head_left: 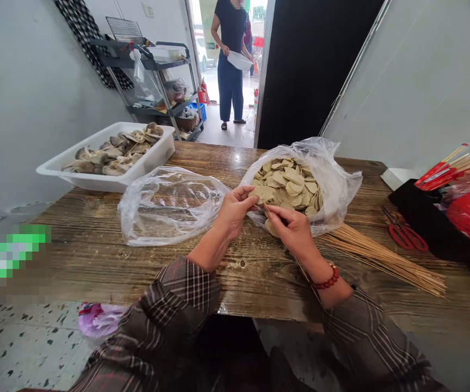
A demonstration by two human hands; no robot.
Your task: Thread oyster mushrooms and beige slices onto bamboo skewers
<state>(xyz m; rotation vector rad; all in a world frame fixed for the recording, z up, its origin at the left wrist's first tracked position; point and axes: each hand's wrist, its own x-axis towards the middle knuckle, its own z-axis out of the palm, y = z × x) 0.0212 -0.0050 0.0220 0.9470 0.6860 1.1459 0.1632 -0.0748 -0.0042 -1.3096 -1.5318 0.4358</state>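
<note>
My left hand (234, 211) pinches a thin beige oval slice (263, 194) between thumb and fingers. Closed around a thin bamboo skewer (303, 272) is my right hand (294, 231), with the skewer's tip near the left fingertips and its tail running back under the wrist. Another slice (271, 227) shows just below the right fingers; whether it is on the skewer I cannot tell. Right behind both hands, an open clear plastic bag (336, 182) holds a heap of similar slices (294, 179). A bundle of bamboo skewers (385, 256) lies to the right.
An open plastic bag (149, 231) lies left of my hands. Beyond it stands a white tub (153, 158) of mushrooms (116, 149). Red-handled scissors (407, 235) lie by a black box (414, 209) at right. A person (230, 54) holding a white container stands in the doorway.
</note>
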